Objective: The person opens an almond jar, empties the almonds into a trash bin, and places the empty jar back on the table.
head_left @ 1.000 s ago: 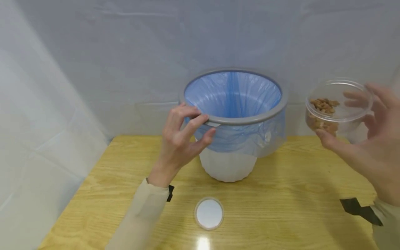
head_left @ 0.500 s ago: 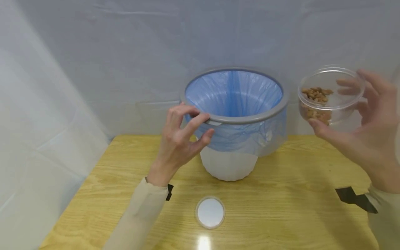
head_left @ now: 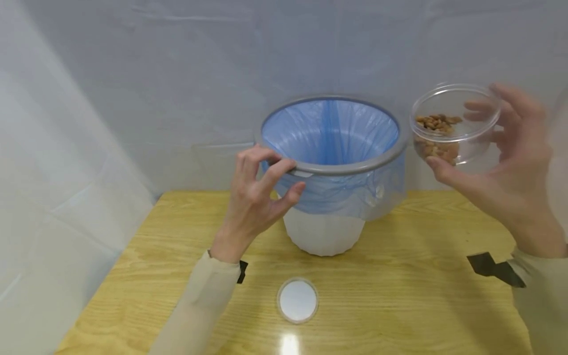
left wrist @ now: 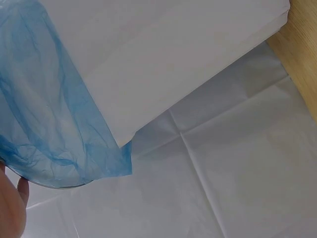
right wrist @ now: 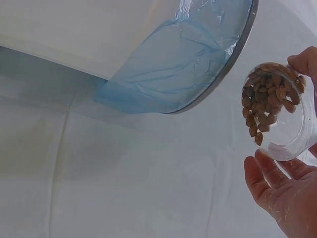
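Observation:
A white trash can (head_left: 326,234) with a blue bag liner (head_left: 337,195) folded over its grey rim (head_left: 346,169) stands on the table. My left hand (head_left: 257,192) has its fingers hooked over the rim's front left, the thumb held off in front. Right of the can and higher up, my right hand (head_left: 519,167) grips a clear round plastic container (head_left: 470,150) between thumb and fingers. It is tilted toward the can. Almonds (right wrist: 270,91) lie heaped on its lower side, nearest the can. The right wrist view shows them through the clear plastic.
A small round white disc with a clear edge, like a lid (head_left: 298,300), lies on the wooden table (head_left: 399,305) in front of the can. Pale sheeting (head_left: 177,98) hangs behind the table and along its left.
My right hand has moved left and up with the container of almonds, bringing it closer to the can's rim. My left hand has stayed on the rim.

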The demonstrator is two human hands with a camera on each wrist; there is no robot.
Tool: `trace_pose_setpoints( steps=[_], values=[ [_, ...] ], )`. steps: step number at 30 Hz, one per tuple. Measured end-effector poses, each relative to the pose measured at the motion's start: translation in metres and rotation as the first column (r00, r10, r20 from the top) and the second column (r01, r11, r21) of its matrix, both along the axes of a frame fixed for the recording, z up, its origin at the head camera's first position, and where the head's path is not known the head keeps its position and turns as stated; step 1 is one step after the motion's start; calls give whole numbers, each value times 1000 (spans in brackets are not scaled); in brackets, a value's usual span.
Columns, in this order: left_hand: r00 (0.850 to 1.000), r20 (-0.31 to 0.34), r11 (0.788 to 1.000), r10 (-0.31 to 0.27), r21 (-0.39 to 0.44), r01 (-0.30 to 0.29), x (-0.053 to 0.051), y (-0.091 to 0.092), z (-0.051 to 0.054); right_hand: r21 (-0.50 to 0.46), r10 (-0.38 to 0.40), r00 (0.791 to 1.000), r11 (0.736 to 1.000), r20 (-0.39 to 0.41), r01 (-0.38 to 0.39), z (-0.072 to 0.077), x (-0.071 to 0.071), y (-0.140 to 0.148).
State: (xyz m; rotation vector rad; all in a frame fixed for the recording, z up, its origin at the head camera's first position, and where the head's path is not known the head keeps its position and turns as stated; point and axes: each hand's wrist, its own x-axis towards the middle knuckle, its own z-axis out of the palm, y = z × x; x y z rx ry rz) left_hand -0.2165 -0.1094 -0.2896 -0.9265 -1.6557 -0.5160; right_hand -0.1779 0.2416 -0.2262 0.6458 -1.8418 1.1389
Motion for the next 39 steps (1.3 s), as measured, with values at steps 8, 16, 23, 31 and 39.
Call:
trace_pose_setpoints(
  steps=[8, 16, 23, 31, 39],
  values=[
    [1000, -2, 1000, -10, 3, 10, 0, 0, 1, -19, 83, 996, 996, -22, -84, 3, -5, -5],
    [1000, 6, 999, 0, 42, 0, 2, 2, 2, -32, 137, 991, 990, -16, -137, 6, -8, -14],
    [1000, 15, 996, 14, 84, -16, 4, 8, 5, -8, 98, 995, 995, -1, -98, 11, -8, -20],
    [999, 14, 992, 47, 116, -49, 5, 16, 3, 15, 91, 996, 996, -14, -91, 14, -10, -25],
    [995, 1, 987, 101, 124, -101, 6, 23, 2, 52, 77, 997, 996, -28, -76, 14, -11, -25]
  ],
)
